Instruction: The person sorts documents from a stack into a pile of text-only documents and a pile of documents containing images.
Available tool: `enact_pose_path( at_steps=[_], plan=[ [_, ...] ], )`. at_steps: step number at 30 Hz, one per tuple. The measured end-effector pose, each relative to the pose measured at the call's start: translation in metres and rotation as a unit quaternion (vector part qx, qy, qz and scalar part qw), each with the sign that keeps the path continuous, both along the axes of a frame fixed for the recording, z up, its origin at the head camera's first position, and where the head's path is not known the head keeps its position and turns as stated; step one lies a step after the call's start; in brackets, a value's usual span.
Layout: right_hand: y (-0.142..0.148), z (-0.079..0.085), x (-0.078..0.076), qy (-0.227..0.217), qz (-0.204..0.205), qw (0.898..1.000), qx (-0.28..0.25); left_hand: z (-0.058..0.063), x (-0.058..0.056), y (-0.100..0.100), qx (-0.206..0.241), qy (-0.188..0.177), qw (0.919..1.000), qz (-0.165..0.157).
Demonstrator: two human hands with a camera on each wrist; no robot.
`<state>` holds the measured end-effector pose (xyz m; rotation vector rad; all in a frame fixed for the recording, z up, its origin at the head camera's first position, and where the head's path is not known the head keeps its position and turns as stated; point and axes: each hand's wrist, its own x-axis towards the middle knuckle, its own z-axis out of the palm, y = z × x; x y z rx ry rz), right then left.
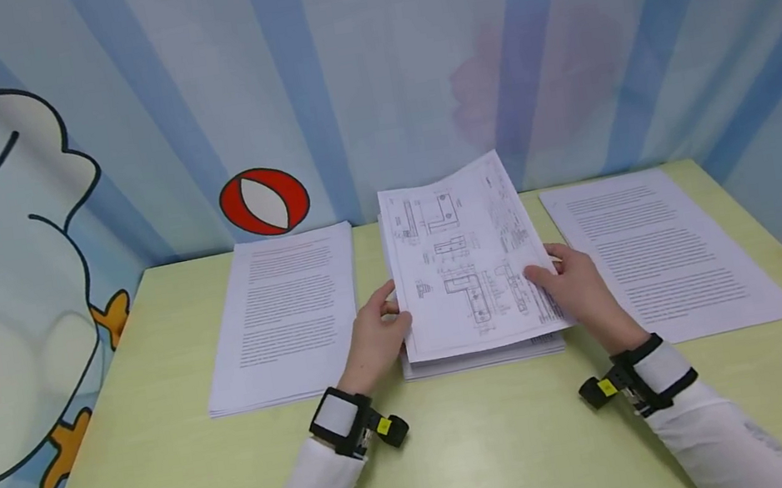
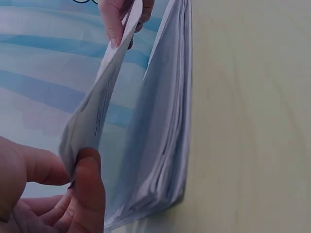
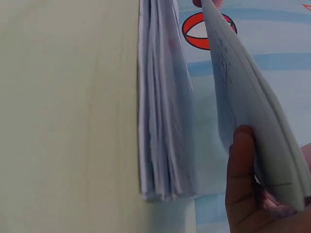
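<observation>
Both hands hold a few sheets of paper (image 1: 468, 249) printed with technical drawings, raised and tilted above a paper stack (image 1: 484, 359) in the middle of the table. At the sheets' left edge my left hand (image 1: 376, 332) pinches them between thumb and fingers. My right hand (image 1: 580, 287) grips the right edge, its thumb on the printed face and its fingers behind. In the left wrist view the held sheets (image 2: 95, 107) bow slightly and stand apart from the stack (image 2: 170, 121) below. The right wrist view shows the thumb pressing the sheets (image 3: 257, 111).
A stack of text pages (image 1: 288, 318) lies to the left, and more text pages (image 1: 666, 253) lie to the right near my right hand. The pale yellow-green table (image 1: 497, 447) ends at a printed curtain (image 1: 395, 66) behind.
</observation>
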<state>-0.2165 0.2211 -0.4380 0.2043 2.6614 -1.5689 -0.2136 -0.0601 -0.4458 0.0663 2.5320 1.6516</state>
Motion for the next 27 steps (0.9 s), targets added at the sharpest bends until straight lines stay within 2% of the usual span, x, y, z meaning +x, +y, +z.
enact_pose_path(
  at_steps=[4, 9, 16, 19, 24, 27],
  plan=[
    [0.002, -0.005, -0.002, -0.016, 0.004, 0.999, 0.040, -0.005, -0.001, -0.002, -0.030, -0.009, 0.9995, 0.009],
    [0.003, -0.006, -0.002, -0.009, 0.028, 0.997, 0.075, -0.007, -0.001, -0.006, -0.067, -0.018, 0.9973, 0.022],
    [0.002, -0.002, 0.000, -0.007, 0.087, 0.988, 0.129, -0.007, 0.001, -0.007, -0.107, -0.023, 0.9940, 0.003],
    [0.000, -0.001, 0.000, -0.002, 0.103, 0.979, 0.174, -0.007, 0.001, -0.007, -0.126, -0.017, 0.9919, 0.000],
    [-0.004, 0.002, 0.006, 0.001, 0.135, 0.957, 0.255, -0.007, 0.002, -0.006, -0.148, -0.017, 0.9889, 0.001],
    [-0.006, 0.004, 0.009, 0.000, 0.151, 0.947, 0.285, -0.007, 0.001, -0.005, -0.150, -0.014, 0.9885, 0.002]
  ],
)
